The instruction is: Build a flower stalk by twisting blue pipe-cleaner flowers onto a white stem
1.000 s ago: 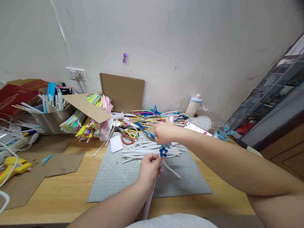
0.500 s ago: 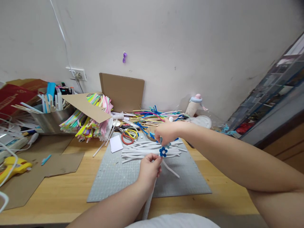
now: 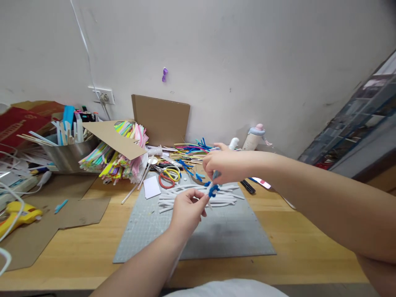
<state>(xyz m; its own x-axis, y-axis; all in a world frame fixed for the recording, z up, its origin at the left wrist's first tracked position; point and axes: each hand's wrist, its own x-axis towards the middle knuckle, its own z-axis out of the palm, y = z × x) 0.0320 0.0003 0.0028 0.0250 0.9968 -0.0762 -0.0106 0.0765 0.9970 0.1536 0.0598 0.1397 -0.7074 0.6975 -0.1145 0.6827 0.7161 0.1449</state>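
Note:
My left hand (image 3: 187,208) is closed in a pinch on a small blue pipe-cleaner flower (image 3: 213,190), held above the grey cutting mat (image 3: 154,235). My right hand (image 3: 223,165) is just above and behind it, fingers closed around a light blue piece that meets the flower; a white fuzzy pipe cleaner (image 3: 233,143) sticks up from this hand. Below the hands lies a heap of white pipe cleaners (image 3: 185,198) on the mat.
Scissors with yellow and red handles (image 3: 168,176), a bundle of coloured pipe cleaners (image 3: 120,159), a steel tub of sticks (image 3: 66,154), cardboard pieces (image 3: 161,119), a yellow glue gun (image 3: 17,212), a small bottle (image 3: 254,137) and a phone (image 3: 261,181) crowd the wooden desk.
Both hands rose a little and drew together; the flower turned edge-on. The white stem that hung from my left hand no longer shows; a white pipe cleaner now sticks up from my right.

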